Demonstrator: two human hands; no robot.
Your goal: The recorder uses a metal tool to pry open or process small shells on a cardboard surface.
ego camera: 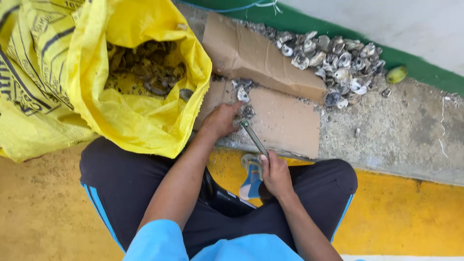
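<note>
The right hand (275, 174) is closed around the lower end of a ribbed metal rod (254, 138), fingers wrapped tight on it, just above the person's dark trousers (145, 183) and a blue and white sandal (251, 180). The rod slants up to the left hand (222, 118), which presses down on a shell on the cardboard (285, 121); its fingers are curled together over the shell, which is mostly hidden. Just beyond lie a few loose shells (243, 94). To the left gapes a yellow sack (140, 116) holding more shells. Farthest off, a heap of opened shells (333, 60) lies against the green wall base (309, 21).
</note>
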